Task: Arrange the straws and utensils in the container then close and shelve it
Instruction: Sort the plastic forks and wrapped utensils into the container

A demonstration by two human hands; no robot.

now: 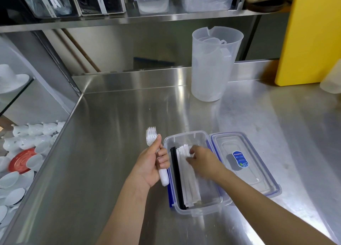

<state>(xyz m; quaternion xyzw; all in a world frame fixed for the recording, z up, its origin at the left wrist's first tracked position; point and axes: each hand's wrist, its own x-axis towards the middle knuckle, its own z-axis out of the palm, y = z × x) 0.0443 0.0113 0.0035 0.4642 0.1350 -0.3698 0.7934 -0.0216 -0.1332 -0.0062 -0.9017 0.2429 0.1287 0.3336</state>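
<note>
A clear rectangular container with blue clips sits open on the steel counter. Inside it, along the left wall, lie black straws and paper-wrapped white straws. My right hand reaches into the container and its fingers rest on the upper ends of the white straws. My left hand is just left of the container, shut on a bundle of clear plastic forks with the tines pointing up. The container's lid lies flat on the counter, touching the container's right side.
A translucent measuring jug stands behind the container. A yellow board leans at the back right. The shelf above holds clear boxes. White cups and a red saucer lie below the counter's left edge.
</note>
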